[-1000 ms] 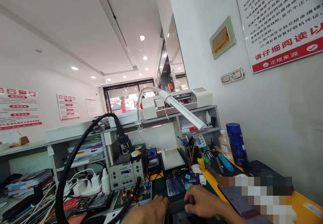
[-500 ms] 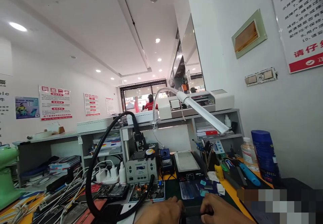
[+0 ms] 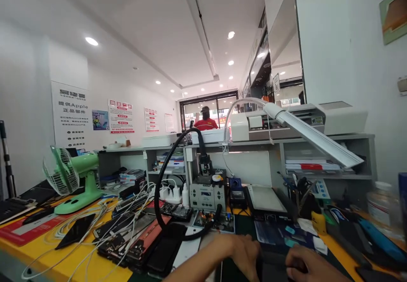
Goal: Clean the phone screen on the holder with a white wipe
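At the bottom edge, a dark flat object [image 3: 274,266] lies between my two hands, only partly in frame; its kind cannot be made out. My left hand [image 3: 244,254] is at its left side, fingers bent down and closed against it, tips hidden. On the other side my right hand [image 3: 307,263] is curled, thumb and fingers drawn together at the object's right edge. Just beyond sits a dark blue mat [image 3: 273,233] with small teal pieces and white scraps. A tray of small parts [image 3: 230,221] lies ahead of my left hand.
A black hose [image 3: 159,180] arches from the grey soldering station [image 3: 206,197]. A white lamp [image 3: 314,135] reaches over the right. Phones and parts [image 3: 143,239], white cables [image 3: 63,231] and a green fan [image 3: 79,180] occupy the left. A person in red [image 3: 206,123] is far off.
The view has swung left, so the fan and more of the cluttered left side now show, and the room has shifted rightward. Both hands stay at the dark object.
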The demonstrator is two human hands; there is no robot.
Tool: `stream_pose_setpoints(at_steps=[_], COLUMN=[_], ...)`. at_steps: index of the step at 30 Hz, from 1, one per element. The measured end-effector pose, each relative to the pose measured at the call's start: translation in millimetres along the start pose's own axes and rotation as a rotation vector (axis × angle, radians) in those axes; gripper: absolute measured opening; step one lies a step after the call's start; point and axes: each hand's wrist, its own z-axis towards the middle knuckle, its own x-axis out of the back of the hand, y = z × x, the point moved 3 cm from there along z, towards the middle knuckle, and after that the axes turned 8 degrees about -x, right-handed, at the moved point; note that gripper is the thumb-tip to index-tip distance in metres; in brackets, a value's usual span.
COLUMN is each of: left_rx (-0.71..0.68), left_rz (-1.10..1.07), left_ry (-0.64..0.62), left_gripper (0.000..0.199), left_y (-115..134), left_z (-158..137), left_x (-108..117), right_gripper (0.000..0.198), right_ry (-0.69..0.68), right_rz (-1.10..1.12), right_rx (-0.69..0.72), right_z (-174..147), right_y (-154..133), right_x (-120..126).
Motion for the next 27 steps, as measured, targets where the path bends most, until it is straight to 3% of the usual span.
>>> stream_pose_setpoints(at_steps=[4,11,20,27], left_rx=[0.0,0.027,-0.004,-0.021], left_rz=[0.1,0.133,0.163,0.119], left_ry=[-0.188,-0.309,-0.182,-0.122], left_gripper=[0.098,0.094,0.099,0.102], left_y=[10,28,19,9], left_z=[-14,-27,-20,-17], left_x=[10,28,15,10], right_gripper=[0.024,0.031,0.026,0.019], right_ry=[-0.066,-0.104,-0.034,-0.069], right_rz=[0.021,0.088,0.014,0.008], right_rx=[-0.026,-0.037,0.059,0.028], right_z=[-12,-20,-20,-15], right_y=[-21,-32,-42,-40], right_x=[13,21,24,23])
